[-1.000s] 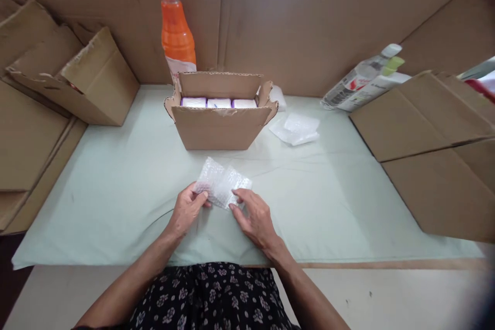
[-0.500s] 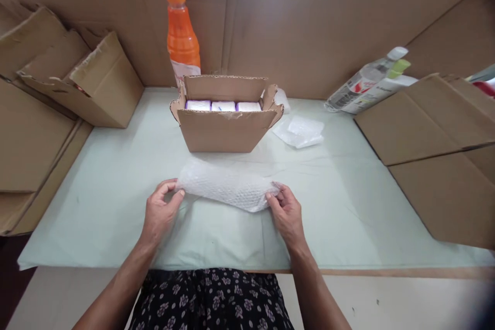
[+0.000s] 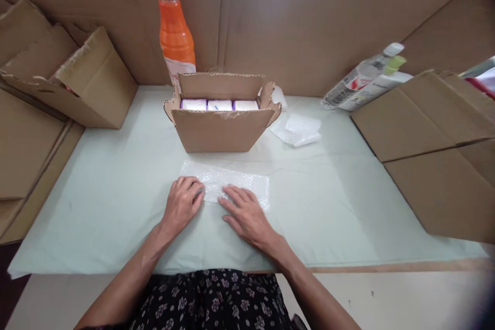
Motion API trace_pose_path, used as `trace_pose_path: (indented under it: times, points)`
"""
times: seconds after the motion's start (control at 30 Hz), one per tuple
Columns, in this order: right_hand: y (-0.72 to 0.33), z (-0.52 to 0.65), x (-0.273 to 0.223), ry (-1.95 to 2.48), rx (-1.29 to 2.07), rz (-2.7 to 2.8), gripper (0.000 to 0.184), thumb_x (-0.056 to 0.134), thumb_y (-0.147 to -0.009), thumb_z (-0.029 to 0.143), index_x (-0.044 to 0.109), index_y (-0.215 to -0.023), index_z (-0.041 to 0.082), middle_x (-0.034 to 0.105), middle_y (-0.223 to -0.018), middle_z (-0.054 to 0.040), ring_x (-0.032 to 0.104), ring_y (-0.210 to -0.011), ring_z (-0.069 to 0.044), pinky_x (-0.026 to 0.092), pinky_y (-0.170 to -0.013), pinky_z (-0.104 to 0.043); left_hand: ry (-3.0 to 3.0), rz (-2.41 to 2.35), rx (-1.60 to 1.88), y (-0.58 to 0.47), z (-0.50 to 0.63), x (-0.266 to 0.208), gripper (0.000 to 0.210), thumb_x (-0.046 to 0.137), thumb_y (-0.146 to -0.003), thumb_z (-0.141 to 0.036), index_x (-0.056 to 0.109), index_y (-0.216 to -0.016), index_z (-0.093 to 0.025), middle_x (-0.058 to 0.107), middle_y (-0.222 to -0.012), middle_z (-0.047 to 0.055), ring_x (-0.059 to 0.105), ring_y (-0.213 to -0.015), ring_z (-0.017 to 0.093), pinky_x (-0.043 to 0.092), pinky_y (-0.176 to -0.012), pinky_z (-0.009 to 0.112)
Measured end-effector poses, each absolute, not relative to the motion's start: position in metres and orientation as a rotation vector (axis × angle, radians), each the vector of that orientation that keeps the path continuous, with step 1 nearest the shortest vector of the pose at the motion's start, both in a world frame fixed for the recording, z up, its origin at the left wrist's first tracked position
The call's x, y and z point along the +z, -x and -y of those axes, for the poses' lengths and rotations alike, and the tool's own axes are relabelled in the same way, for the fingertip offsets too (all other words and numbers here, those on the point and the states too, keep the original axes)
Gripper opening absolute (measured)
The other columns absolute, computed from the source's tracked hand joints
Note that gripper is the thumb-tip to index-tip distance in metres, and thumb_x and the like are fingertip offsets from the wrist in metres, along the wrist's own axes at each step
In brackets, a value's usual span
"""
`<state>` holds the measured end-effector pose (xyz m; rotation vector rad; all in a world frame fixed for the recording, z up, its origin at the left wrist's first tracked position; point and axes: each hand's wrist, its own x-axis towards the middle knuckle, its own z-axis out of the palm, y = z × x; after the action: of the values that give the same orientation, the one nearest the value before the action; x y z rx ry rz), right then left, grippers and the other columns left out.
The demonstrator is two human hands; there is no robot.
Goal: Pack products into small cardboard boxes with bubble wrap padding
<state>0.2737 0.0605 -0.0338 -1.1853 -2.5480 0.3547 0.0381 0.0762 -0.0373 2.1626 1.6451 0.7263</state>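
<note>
Wearing: black clothing with pale flowers [image 3: 216, 299], nearest to me, at the near edge of the pale green cloth [image 3: 328, 206].
My left hand [image 3: 182, 201]: fingers curled and close together, over the left part of the bubble wrap [image 3: 212, 178]; the fingertips turn under, so I cannot tell whether they pinch it.
My right hand [image 3: 247, 214]: palm down, fingers a little spread, their tips resting on the wrap, the thumb apart on the near side.
Wrap: a long strip lying flat on the cloth, slightly slanted, between me and the open carton [image 3: 216, 131]; its right end shows past my right hand.
Carton: standing just beyond the strip, apart from it, flaps up; three white-topped packs [image 3: 219, 105] with purple edges sit in a row inside.
Big box [image 3: 441, 191]: brown cardboard, well off to my right.
Loose wrap [image 3: 301, 129]: another clear piece, rumpled, right of the carton.
Torn-edged box [image 3: 98, 80]: open, over to my left.
Clear bottle [image 3: 358, 80]: white-capped, leaning, behind the big box.
Orange bottle [image 3: 176, 36]: upright behind the carton's left end, its lower part hidden.
Cardboard wall [image 3: 309, 20]: farthest, behind everything.
</note>
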Motion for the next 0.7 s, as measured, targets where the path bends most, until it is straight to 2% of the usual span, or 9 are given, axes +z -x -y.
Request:
trace_pose_path:
  times: [0.1, 0.2, 0.23, 0.3, 0.37, 0.43, 0.57, 0.7]
  points:
    - [-0.333, -0.048, -0.049, 1.448, 0.153, 2.301, 0.024, 0.055, -0.100, 0.028, 0.072, -0.116, 0.023, 0.069, -0.133, -0.0103, 0.060, -0.128, -0.031, 0.048, -0.101, -0.053, -2.113, -1.552, 0.794, -0.028, -0.076, -0.046, 0.021, 0.056, -0.091, -0.022, 0.075, -0.100, -0.024, 0.073, -0.106, 0.009, 0.063, -0.101, 0.027, 0.051, -0.089, 0.043]
    - [-0.378, -0.053, -0.042, 1.647, 0.009, 2.018, 0.026, 0.053, -0.101, 0.035, 0.075, -0.102, 0.021, 0.075, -0.118, -0.0114, 0.067, -0.115, -0.031, 0.051, -0.095, -0.053, -1.963, -1.507, 0.985, -0.018, -0.079, -0.035, 0.020, 0.057, -0.091, -0.025, 0.074, -0.102, -0.023, 0.073, -0.108, 0.008, 0.066, -0.104, 0.025, 0.053, -0.093, 0.041]
    - [-0.381, -0.062, -0.036, 1.666, 0.030, 1.962, 0.026, 0.054, -0.100, 0.037, 0.074, -0.103, 0.022, 0.074, -0.119, -0.0115, 0.067, -0.115, -0.031, 0.052, -0.093, -0.052, -1.880, -1.555, 1.060, -0.015, -0.084, -0.028, 0.021, 0.058, -0.091, -0.027, 0.073, -0.105, -0.023, 0.072, -0.111, 0.008, 0.066, -0.106, 0.024, 0.053, -0.095, 0.041]
    - [-0.370, -0.091, -0.021, 1.631, 0.167, 1.885, 0.029, 0.055, -0.098, 0.039, 0.071, -0.117, 0.023, 0.070, -0.130, -0.0116, 0.064, -0.121, -0.030, 0.054, -0.092, -0.049, -1.678, -1.707, 1.188, -0.012, -0.102, -0.014, 0.030, 0.060, -0.090, -0.030, 0.069, -0.117, -0.022, 0.069, -0.121, 0.009, 0.066, -0.109, 0.025, 0.053, -0.096, 0.042]
    - [-0.345, -0.130, -0.009, 1.540, 0.343, 1.804, 0.041, 0.057, -0.096, 0.041, 0.062, -0.132, 0.023, 0.063, -0.140, -0.0132, 0.061, -0.126, -0.029, 0.055, -0.093, -0.047, -1.490, -1.782, 1.294, -0.011, -0.127, -0.004, 0.048, 0.064, -0.086, -0.031, 0.060, -0.133, -0.023, 0.063, -0.135, 0.011, 0.063, -0.117, 0.026, 0.053, -0.098, 0.042]
    - [-0.318, -0.169, -0.003, 1.457, 0.511, 1.734, 0.052, 0.060, -0.091, 0.045, 0.056, -0.137, 0.019, 0.063, -0.138, -0.0159, 0.064, -0.120, -0.029, 0.056, -0.090, -0.046, -1.365, -1.714, 1.362, -0.014, -0.154, 0.000, 0.061, 0.066, -0.082, -0.032, 0.052, -0.140, -0.022, 0.059, -0.140, 0.013, 0.060, -0.123, 0.027, 0.052, -0.100, 0.042]
    - [-0.289, -0.206, -0.006, 1.451, 0.731, 1.616, 0.047, 0.060, -0.084, 0.049, 0.060, -0.117, 0.016, 0.073, -0.109, -0.0134, 0.068, -0.092, -0.026, 0.057, -0.076, -0.040, -1.272, -1.614, 1.317, -0.026, -0.177, -0.008, 0.052, 0.066, -0.079, -0.036, 0.059, -0.126, -0.017, 0.066, -0.117, 0.011, 0.065, -0.108, 0.025, 0.055, -0.093, 0.039]
    - [-0.297, -0.177, -0.010, 1.538, 0.777, 1.593, 0.044, 0.058, -0.086, 0.053, 0.061, -0.112, 0.017, 0.073, -0.105, -0.0115, 0.067, -0.079, -0.023, 0.053, -0.064, -0.035, -1.313, -1.682, 1.252, -0.027, -0.139, -0.017, 0.041, 0.065, -0.083, -0.041, 0.062, -0.118, -0.018, 0.065, -0.109, 0.008, 0.066, -0.099, 0.022, 0.055, -0.090, 0.037]
